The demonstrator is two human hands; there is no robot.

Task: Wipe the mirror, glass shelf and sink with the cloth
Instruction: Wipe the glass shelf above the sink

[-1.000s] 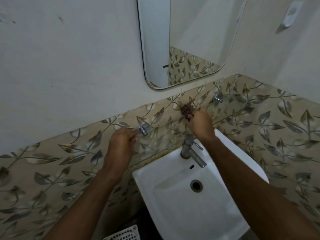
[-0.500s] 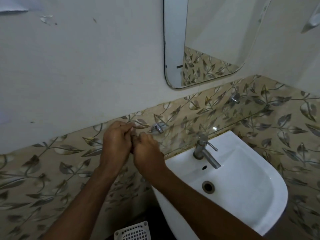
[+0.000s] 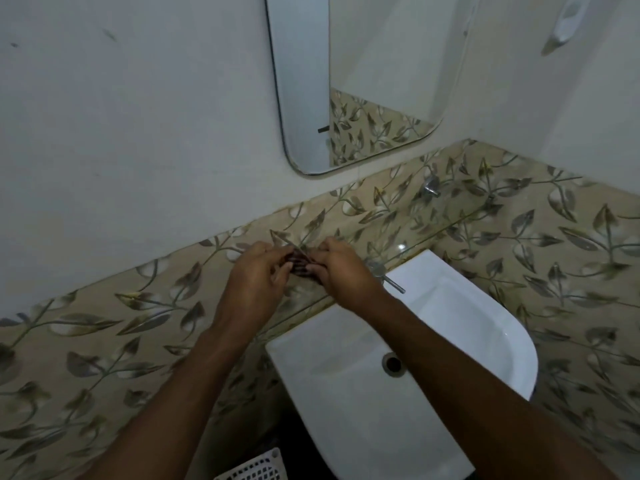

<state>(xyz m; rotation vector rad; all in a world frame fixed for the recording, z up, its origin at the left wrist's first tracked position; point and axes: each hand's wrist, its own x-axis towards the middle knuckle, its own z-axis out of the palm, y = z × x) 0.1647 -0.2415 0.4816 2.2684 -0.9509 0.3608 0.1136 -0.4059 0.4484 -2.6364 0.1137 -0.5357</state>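
Note:
A rounded mirror (image 3: 374,81) hangs on the white wall. Below it a clear glass shelf (image 3: 426,230) runs along the leaf-patterned tiles, above a white sink (image 3: 485,327) with a metal tap (image 3: 384,273). My left hand (image 3: 254,280) and my right hand (image 3: 341,271) meet at the left end of the shelf, both pinching a small dark reddish cloth (image 3: 300,264) held between them. Most of the cloth is hidden by my fingers.
A white plastic basket (image 3: 258,467) shows at the bottom edge, left of the sink. A metal shelf bracket (image 3: 431,187) sticks out of the tiles at the right. A white fitting (image 3: 568,22) hangs on the right wall.
My right hand left the middle of the shelf with the cloth and joined my left hand near the left bracket; both now hold the cloth. The view has shifted.

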